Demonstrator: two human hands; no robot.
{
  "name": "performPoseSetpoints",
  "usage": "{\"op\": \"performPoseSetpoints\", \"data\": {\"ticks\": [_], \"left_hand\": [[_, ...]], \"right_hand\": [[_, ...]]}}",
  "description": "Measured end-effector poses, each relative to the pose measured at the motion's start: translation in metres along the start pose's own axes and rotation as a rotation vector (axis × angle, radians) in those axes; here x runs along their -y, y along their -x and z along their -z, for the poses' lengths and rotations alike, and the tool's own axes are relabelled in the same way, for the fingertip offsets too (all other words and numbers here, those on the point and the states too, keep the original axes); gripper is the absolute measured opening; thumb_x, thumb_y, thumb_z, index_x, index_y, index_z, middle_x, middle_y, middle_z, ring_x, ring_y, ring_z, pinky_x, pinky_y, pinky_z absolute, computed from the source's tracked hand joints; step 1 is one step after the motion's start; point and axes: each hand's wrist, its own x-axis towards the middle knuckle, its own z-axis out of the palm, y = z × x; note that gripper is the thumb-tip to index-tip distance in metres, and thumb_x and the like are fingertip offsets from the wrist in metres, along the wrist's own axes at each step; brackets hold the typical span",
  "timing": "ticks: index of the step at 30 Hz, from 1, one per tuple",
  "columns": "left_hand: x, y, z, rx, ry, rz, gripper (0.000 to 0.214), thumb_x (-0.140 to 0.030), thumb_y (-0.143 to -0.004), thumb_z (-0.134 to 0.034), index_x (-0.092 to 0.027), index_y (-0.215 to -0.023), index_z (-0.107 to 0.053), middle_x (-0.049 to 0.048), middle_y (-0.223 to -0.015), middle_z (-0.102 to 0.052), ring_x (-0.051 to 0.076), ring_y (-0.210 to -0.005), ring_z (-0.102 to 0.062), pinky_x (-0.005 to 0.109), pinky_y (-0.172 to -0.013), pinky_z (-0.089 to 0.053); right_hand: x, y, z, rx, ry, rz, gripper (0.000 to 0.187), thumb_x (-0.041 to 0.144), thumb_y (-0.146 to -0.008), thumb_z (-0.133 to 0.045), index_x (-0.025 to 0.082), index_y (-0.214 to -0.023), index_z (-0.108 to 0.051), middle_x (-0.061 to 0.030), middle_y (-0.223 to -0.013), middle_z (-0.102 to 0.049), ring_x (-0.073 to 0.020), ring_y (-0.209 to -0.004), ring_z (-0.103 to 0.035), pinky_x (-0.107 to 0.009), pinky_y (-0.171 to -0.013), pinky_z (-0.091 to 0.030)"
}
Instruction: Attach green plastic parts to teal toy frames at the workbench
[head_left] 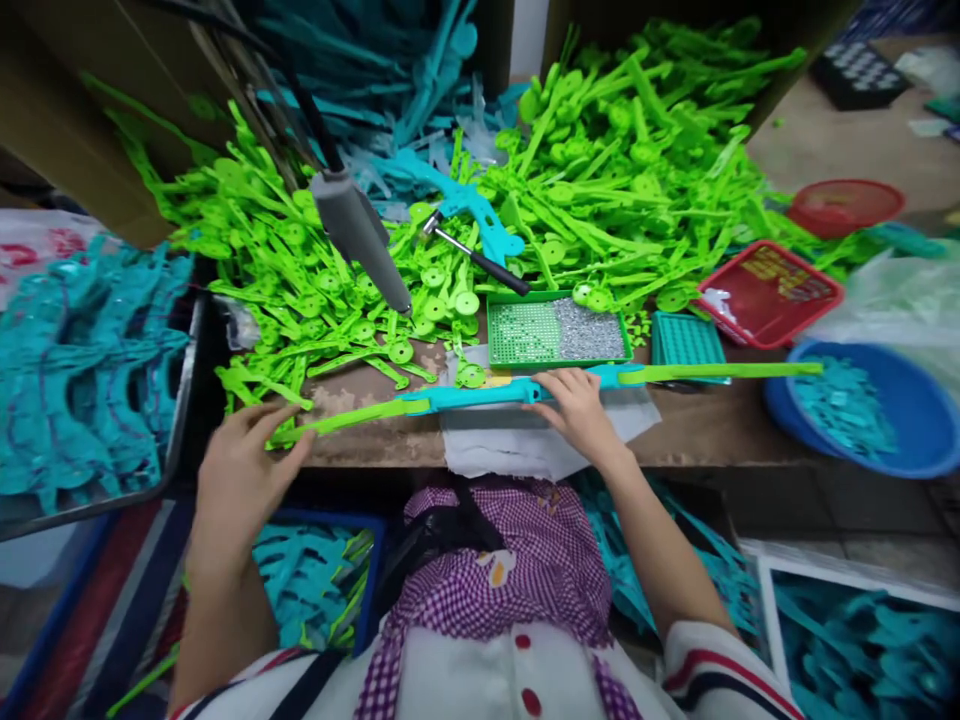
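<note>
A long strip of joined plastic parts, with a blue middle bar (480,396) and green arms at both ends, spans the front of the bench. My right hand (577,410) grips the blue bar near its centre, fingers over it and thumb at its near side. At the strip's left end, my left hand (251,470) has thumb and fingers apart around the tip of the left green arm (360,413); whether it touches is blurred. Behind the bar lies a green tray (559,330) of small metal pieces. A grey screwdriver-like tool (360,240) hangs above the heap.
Heaped green parts (637,160) cover the back, with a hammer (480,255) among them. Blue parts (90,370) fill a left tray. Right stand a teal tray (686,345), a red tray (772,295) and a blue bowl (930,430). White cloth (510,445) hangs over the front edge.
</note>
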Motion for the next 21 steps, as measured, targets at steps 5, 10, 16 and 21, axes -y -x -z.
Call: {"op": "performPoseSetpoints", "data": {"ticks": [5, 10, 16, 21], "left_hand": [[-0.088, 0.012, -0.041, -0.008, 0.304, -0.248, 0.045, -0.035, -0.09, -0.069, -0.036, -0.135, -0.061, 0.0055, -0.131, -0.062, 0.026, -0.123, -0.06, 0.045, -0.109, -0.047], [-0.152, -0.021, -0.129, 0.425, 0.236, -0.541, 0.061, -0.036, -0.086, -0.076, -0.023, -0.141, -0.055, 0.0143, -0.136, -0.06, 0.032, -0.121, -0.06, 0.048, -0.102, -0.05], [-0.164, -0.043, -0.141, 0.539, 0.353, -0.557, 0.028, -0.039, -0.098, -0.059, -0.024, -0.12, -0.067, 0.0084, -0.104, -0.074, 0.023, -0.09, -0.07, 0.036, -0.079, -0.055], [-0.15, -0.09, -0.107, 1.097, 0.716, -0.527, 0.037, -0.049, -0.099, -0.052, -0.021, -0.093, -0.075, 0.0068, -0.075, -0.073, 0.015, -0.06, -0.066, 0.03, -0.058, -0.054]], "right_hand": [[0.0, -0.001, 0.005, -0.001, -0.012, -0.008, 0.026, 0.04, -0.1, -0.053, 0.025, -0.119, -0.064, -0.0072, -0.106, -0.069, -0.0252, -0.102, -0.056, -0.039, -0.091, -0.031], [-0.002, -0.008, -0.001, -0.043, 0.024, -0.005, 0.027, 0.04, -0.101, -0.05, 0.022, -0.114, -0.065, -0.0069, -0.098, -0.069, -0.0241, -0.098, -0.057, -0.037, -0.087, -0.032], [0.0, 0.003, 0.032, -0.16, 0.148, -0.011, 0.038, 0.045, -0.101, -0.049, 0.026, -0.131, -0.06, -0.0093, -0.118, -0.068, -0.0272, -0.116, -0.059, -0.043, -0.099, -0.035], [-0.013, 0.056, 0.077, -0.387, 0.326, -0.039, 0.042, 0.041, -0.098, -0.056, 0.029, -0.138, -0.057, -0.0103, -0.129, -0.066, -0.0308, -0.127, -0.059, -0.049, -0.107, -0.035]]}}
